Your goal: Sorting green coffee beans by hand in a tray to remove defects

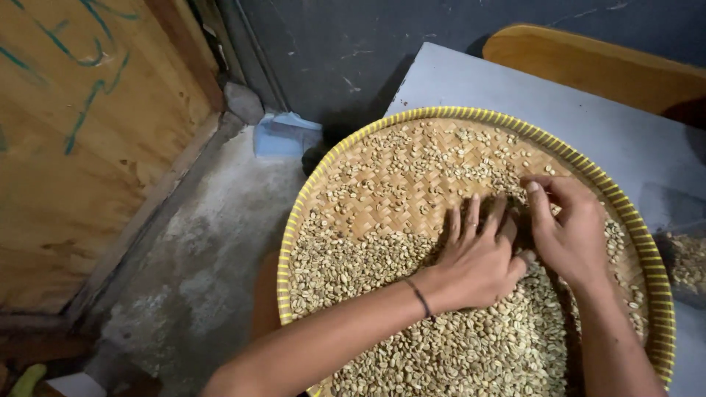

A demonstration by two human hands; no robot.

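A round woven bamboo tray [471,114] with a yellow rim holds several pale green beans [346,265], thick in the near half and thin at the far side. My left hand [474,257] lies flat on the beans with fingers spread, a dark band on its wrist. My right hand [570,231] rests just beside it to the right, fingers bent and touching the beans, thumb pointing up. I cannot tell whether either hand has a bean pinched in its fingers.
The tray rests on a grey table top [515,84]. A wooden chair back [596,62] stands behind it. To the left are a concrete floor [213,250], a plywood panel [81,140], a stone [243,101] and a blue plastic piece [283,134].
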